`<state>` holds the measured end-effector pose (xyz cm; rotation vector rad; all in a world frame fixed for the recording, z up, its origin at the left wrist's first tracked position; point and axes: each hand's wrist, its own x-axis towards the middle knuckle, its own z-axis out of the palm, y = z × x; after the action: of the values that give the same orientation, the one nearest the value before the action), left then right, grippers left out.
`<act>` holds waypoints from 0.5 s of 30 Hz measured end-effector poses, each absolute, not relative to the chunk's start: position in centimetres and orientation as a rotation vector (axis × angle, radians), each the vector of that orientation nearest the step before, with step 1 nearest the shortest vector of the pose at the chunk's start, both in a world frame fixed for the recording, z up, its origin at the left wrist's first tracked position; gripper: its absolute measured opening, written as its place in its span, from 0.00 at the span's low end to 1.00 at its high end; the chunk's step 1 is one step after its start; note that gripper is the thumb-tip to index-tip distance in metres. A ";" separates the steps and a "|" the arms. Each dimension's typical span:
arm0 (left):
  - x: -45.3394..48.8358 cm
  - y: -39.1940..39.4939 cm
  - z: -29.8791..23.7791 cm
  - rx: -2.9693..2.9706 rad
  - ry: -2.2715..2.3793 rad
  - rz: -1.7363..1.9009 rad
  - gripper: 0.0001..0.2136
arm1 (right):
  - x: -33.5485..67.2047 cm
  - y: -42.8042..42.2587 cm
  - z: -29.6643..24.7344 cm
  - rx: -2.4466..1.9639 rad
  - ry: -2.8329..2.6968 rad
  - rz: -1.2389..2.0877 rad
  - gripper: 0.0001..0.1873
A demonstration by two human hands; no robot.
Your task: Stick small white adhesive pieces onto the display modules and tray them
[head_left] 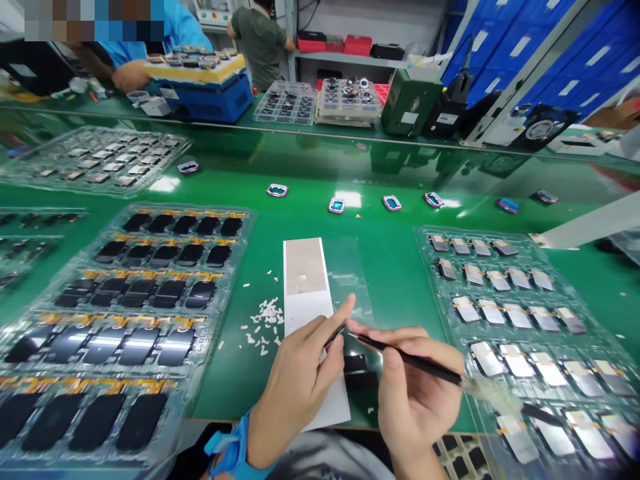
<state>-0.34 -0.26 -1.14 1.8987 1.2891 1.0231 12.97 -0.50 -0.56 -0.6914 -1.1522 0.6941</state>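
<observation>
My left hand (300, 373), with a blue band at the wrist, pinches a small dark glossy piece (336, 335), probably a display panel, mostly hidden by the fingers. In my right hand (420, 387) are slim black tweezers (410, 359) with a whitish wrapping further back; their two prongs cannot be told apart. Their tip meets the edge of the dark piece. Beneath both hands lies a white strip (307, 307) with a beige patch on its upper part. Small white scraps (267, 317) are scattered left of the strip. Dark panels (361, 377) lie between my hands, partly covered.
A clear tray of black display panels (135, 293) fills the left, and a tray of silver-backed panels (517, 317) the right. Small watch-like frames (337, 205) lie in a row across the green bench. Behind stand a blue box (205, 97) and two other people.
</observation>
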 end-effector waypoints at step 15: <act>-0.1 -1.7 0.8 1.886 1.288 0.850 0.23 | 20.6 -2.0 3.7 -1.406 -1.524 0.871 0.08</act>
<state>-0.10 -1.67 0.82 1.8864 1.2877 0.8497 20.56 -1.96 3.72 -1.4056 -1.5241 0.8712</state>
